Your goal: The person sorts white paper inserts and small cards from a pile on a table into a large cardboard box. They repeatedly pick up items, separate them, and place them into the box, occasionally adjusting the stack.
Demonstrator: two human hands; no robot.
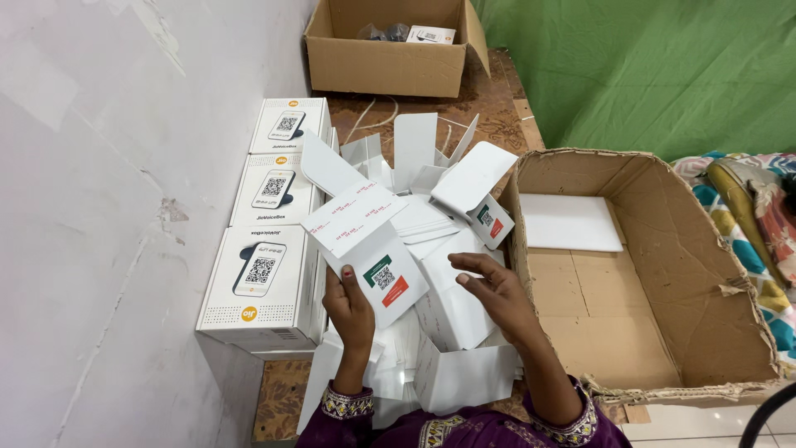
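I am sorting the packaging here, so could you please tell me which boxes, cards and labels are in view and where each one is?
Folded white card: in the left hand, red and green label.
Three white product boxes: stacked along the left wall, device picture on top.
Loose white cards: heaped in the middle, under the right hand.
Large brown carton: right, open, with a white sheet.
Smaller brown carton: top, open.

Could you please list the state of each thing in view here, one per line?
Left hand: gripping the white folded card.
White folded card: unfolded, held tilted above the pile.
Right hand: open, fingers spread over the pile.
Pile of white cards: loose, jumbled, many partly folded.
Large cardboard box: open, torn rim, one white sheet inside.
Three white product boxes: closed, lined along the wall.
Small cardboard box: open.
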